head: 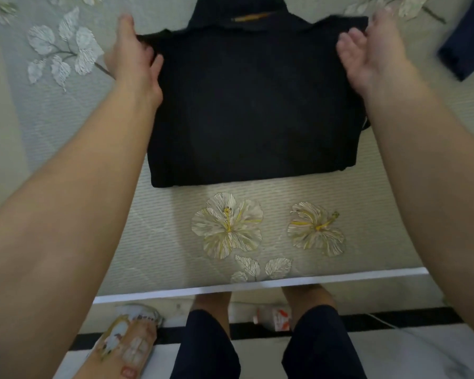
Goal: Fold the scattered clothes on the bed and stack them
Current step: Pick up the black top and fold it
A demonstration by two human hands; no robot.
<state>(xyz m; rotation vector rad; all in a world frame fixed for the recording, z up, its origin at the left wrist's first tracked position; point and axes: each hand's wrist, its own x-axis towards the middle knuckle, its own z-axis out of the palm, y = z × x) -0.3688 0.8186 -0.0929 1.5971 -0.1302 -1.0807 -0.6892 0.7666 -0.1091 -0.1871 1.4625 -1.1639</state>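
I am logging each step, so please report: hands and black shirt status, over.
Left hand at black shirt, left shoulder, grip unclear. Right hand open beside right shoulder. Shirt folded, flat on bed. Navy cloth apart, far right.
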